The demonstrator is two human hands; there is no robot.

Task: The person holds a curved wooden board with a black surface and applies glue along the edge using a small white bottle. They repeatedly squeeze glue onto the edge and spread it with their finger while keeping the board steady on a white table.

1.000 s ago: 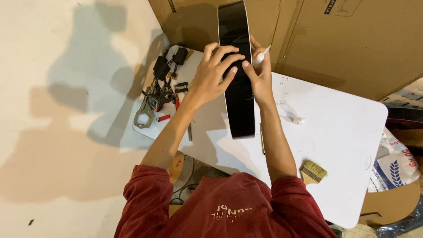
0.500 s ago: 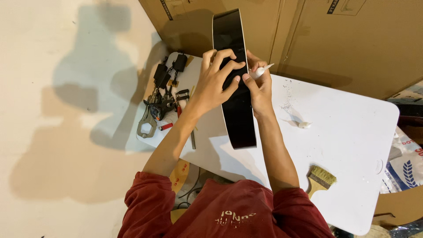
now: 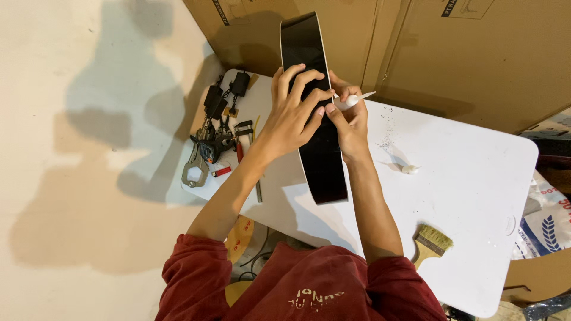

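Observation:
A long glossy black curved panel (image 3: pixel 321 160) with a pale edge stands on its side on the white table (image 3: pixel 470 196), running away from me. My left hand (image 3: pixel 291 113) lies spread across the panel's upper face, fingers apart and pressing on it. My right hand (image 3: pixel 348 119) is closed around a small white tube (image 3: pixel 352 101) with a thin nozzle, held at the panel's right edge next to my left fingertips.
A pile of clamps, pliers and black tools (image 3: pixel 217 134) lies at the table's left end. A small white lump (image 3: pixel 409 169) and a wooden paintbrush (image 3: pixel 431 244) lie on the right. Cardboard boxes (image 3: pixel 488 53) stand behind the table; printed bags (image 3: pixel 550 220) are at the right.
The view has shifted slightly and my hands stay on the panel. My right hand with the tube has moved a little closer to the left fingertips.

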